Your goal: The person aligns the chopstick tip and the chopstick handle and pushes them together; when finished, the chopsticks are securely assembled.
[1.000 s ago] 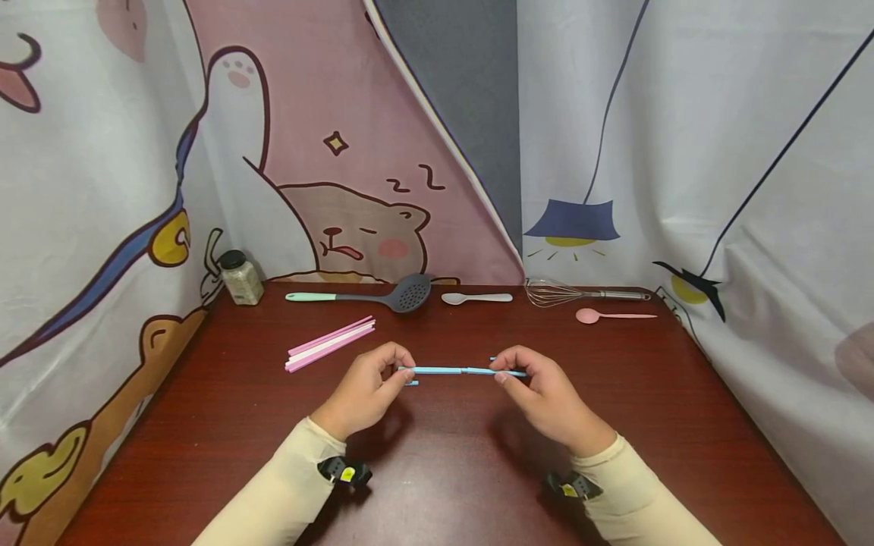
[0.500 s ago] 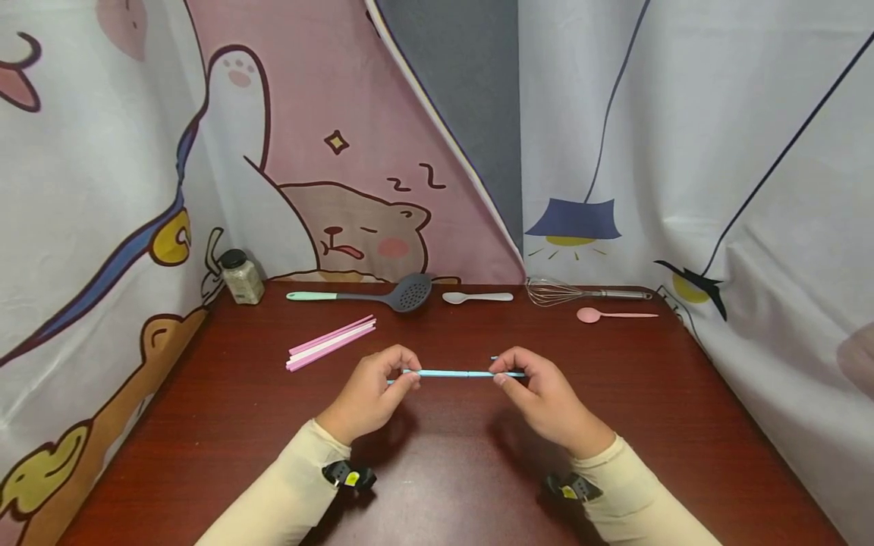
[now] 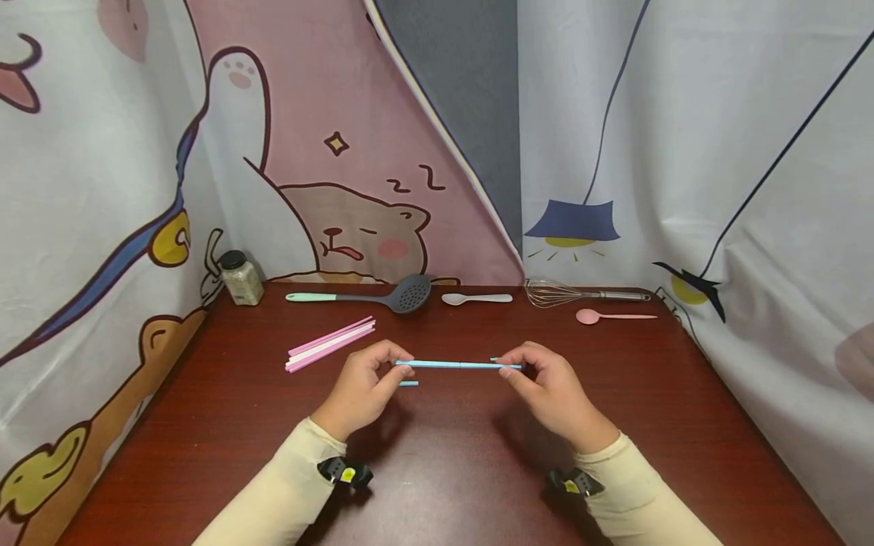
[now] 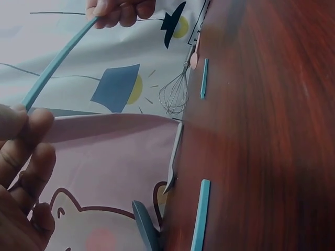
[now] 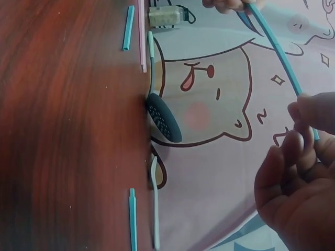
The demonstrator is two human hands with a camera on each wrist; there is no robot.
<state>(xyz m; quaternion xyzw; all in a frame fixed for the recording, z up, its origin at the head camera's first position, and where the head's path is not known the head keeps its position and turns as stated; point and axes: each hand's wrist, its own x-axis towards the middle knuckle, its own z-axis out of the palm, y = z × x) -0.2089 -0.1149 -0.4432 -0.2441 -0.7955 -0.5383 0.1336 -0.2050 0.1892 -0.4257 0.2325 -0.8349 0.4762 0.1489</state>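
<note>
My left hand (image 3: 364, 385) pinches the thicker left end of a light-blue two-piece chopstick (image 3: 447, 365) between thumb and fingers. At its thinner right end, my right hand (image 3: 556, 393) pinches it the same way. The chopstick is held level above the table, and a fine seam shows near its middle. On the tabletop below lie two loose light-blue chopstick pieces. One piece (image 4: 201, 217) is near my left hand. Close to my right hand is the other piece (image 5: 133, 219), with a narrow stub at one end; in the head view my fingers mostly hide it.
Pink and white sticks (image 3: 331, 344) lie to the left. Along the back edge are a jar (image 3: 241, 278), a slotted ladle (image 3: 410, 294), a pale spoon (image 3: 478, 298) and a whisk (image 3: 587, 293). A pink spoon (image 3: 614, 316) lies at the back right. Curtains surround the table (image 3: 444, 470).
The visible gap in the chopstick has closed to a fine seam. My left hand shifted right, then back left. Both hands have risen slightly with the chopstick.
</note>
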